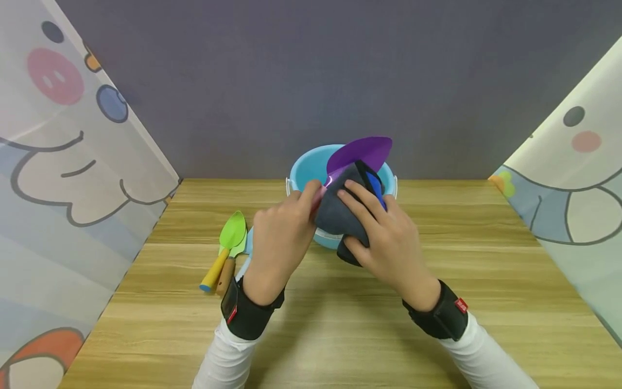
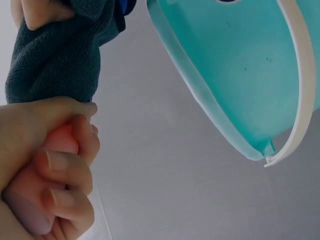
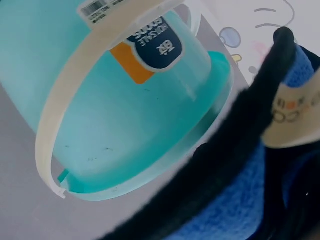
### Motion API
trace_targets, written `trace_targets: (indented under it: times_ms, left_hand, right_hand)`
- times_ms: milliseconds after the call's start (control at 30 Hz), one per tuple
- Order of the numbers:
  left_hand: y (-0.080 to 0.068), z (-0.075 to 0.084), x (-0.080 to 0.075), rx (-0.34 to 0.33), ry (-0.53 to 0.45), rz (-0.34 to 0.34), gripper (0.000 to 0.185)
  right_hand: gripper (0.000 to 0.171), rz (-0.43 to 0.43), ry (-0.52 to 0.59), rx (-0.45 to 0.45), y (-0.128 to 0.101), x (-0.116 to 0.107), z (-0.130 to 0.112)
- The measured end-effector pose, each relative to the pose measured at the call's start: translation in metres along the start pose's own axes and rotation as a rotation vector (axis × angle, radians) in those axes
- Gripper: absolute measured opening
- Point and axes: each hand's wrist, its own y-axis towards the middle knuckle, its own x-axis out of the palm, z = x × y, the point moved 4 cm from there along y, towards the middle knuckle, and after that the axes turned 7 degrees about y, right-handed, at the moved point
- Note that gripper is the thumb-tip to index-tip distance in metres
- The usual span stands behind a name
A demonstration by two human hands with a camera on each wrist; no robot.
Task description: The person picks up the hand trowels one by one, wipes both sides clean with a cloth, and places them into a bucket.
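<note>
My left hand (image 1: 284, 229) grips the pink handle (image 2: 30, 195) of a toy shovel (image 1: 362, 153), its purple blade pointing up and away. In my right hand (image 1: 393, 237) is a dark grey cloth (image 1: 337, 208) with a blue side, bunched against the shovel where handle meets blade. The cloth hides that part of the shovel. Both hands work above the near rim of a light blue bucket (image 1: 311, 162). The right wrist view shows the cloth's blue side and black edging (image 3: 215, 150) close up, beside the bucket's wall.
Left of the bucket, on the wooden table (image 1: 466, 254), lie a green shovel with a yellow handle (image 1: 214, 270), another with a brown handle (image 1: 225, 275), and a light blue tool (image 1: 249, 241) partly behind my left hand. The bucket has a white handle (image 2: 302, 75). A grey wall (image 1: 243, 97) stands behind.
</note>
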Motion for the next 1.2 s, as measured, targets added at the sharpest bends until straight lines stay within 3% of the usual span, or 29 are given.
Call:
trace_targets:
  times_ms: [333,633,900,1200]
  left_hand:
    - [0.000,-0.001,0.003,0.020,-0.031,-0.011,0.011]
    - [-0.001,0.005,0.002,0.065,-0.053,-0.023,0.015]
    - [-0.003,0.008,0.005,0.106,-0.035,-0.013,0.012]
    - [-0.003,0.012,0.005,0.131,-0.054,-0.001,0.012]
  right_hand:
    - [0.062,0.041,-0.005,0.009,0.002,0.001,0.004]
    - [0.062,0.065,-0.033,0.051,0.004,-0.006,0.014]
    - [0.063,0.035,-0.057,0.093,0.004,-0.008,0.021]
    - [0.062,0.079,-0.001,0.125,0.005,-0.013,0.023]
